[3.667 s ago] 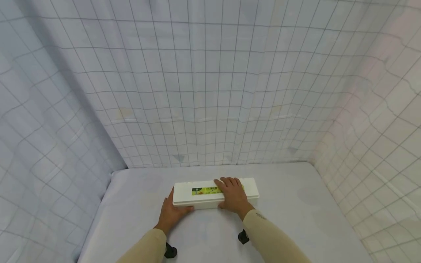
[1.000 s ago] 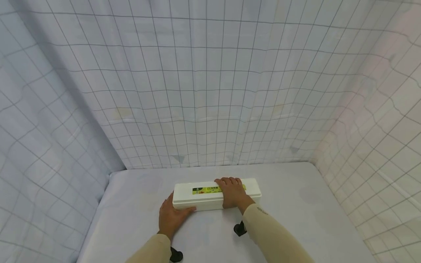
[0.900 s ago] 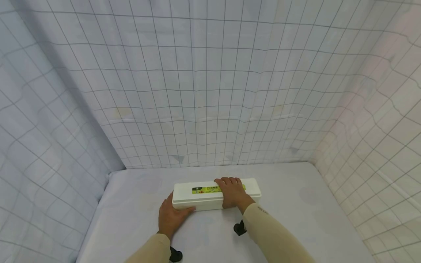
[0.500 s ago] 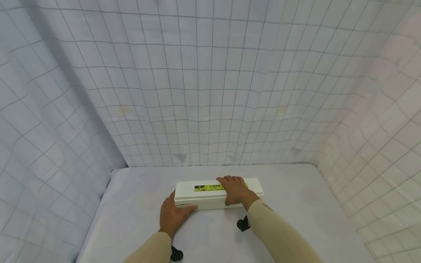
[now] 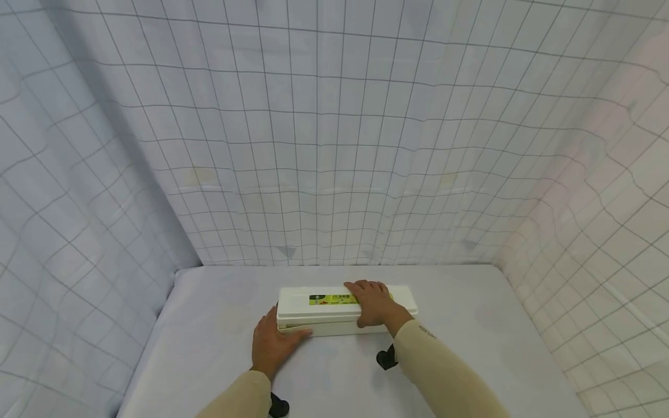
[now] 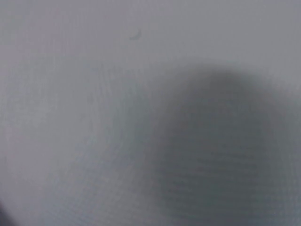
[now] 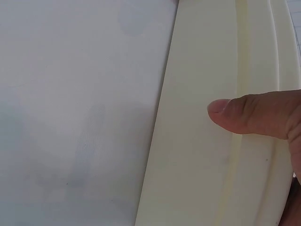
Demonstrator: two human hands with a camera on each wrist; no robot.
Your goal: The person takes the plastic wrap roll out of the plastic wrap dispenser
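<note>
A long white plastic box with a yellow-green label stands on the white-covered table in the head view. Its lid (image 5: pixel 295 295) is raised at the left end, leaving a narrow gap above the base (image 5: pixel 334 329). My left hand (image 5: pixel 273 345) grips the base's left end, thumb along the front and fingers round the side. Over the lid, right of the middle, my right hand (image 5: pixel 373 304) spreads its fingers across the top and covers part of the label. Its thumb (image 7: pixel 254 115) presses the front side in the right wrist view. The left wrist view shows only a blurred pale surface with a dark shadow.
White cloth with a dark grid (image 5: pixel 334 145) walls off the back and both sides. Under each forearm a black wrist device shows, one on the left (image 5: pixel 279 406) and one on the right (image 5: pixel 387 357). The table's far edge (image 5: pixel 235 266) lies behind the box.
The lid's left end has risen from the base, opening a gap at the front left corner. Both hands keep nearly the same places on the box. The head view has shifted slightly.
</note>
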